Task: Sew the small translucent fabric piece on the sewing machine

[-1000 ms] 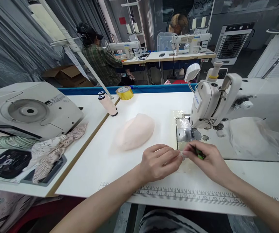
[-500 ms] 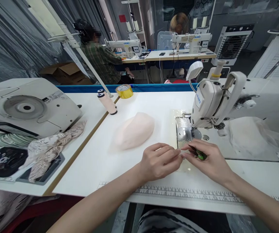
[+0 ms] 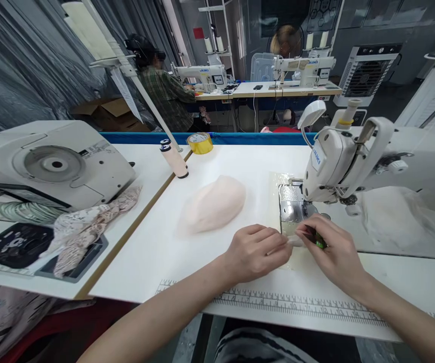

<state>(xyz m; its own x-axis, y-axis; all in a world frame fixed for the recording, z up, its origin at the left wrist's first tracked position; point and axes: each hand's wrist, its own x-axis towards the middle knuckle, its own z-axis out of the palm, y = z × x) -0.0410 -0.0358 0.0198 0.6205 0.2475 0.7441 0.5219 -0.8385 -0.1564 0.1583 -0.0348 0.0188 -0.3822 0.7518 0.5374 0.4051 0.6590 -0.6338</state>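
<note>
My left hand [image 3: 261, 253] is closed, its fingertips pinching one end of a small whitish sheer fabric piece [image 3: 295, 241]. At the other end, the thumb and forefinger of my right hand [image 3: 333, 249] meet the same piece. Tucked in the right palm are green-and-dark thread snips [image 3: 318, 239], mostly covered by the fingers. Both hands are just in front of the sewing machine's metal needle plate [image 3: 291, 205], below the machine head [image 3: 325, 164]. A pale pink sheer fabric piece [image 3: 217, 204], cup-shaped, lies on the white table to the left of my hands.
A printed ruler [image 3: 296, 305] runs along the table's front edge. Yellow tape [image 3: 200, 143] and a pink thread cone [image 3: 174, 160] stand at the back. Left are another machine [image 3: 56, 161] and lace [image 3: 85, 229]. White sheer fabric [image 3: 387, 217] lies right. Beyond, a person [image 3: 164, 93] sits sewing.
My hands have drawn slightly apart, and the whitish fabric now shows stretched between the fingertips. The whole view has shifted a little, so things appear further right.
</note>
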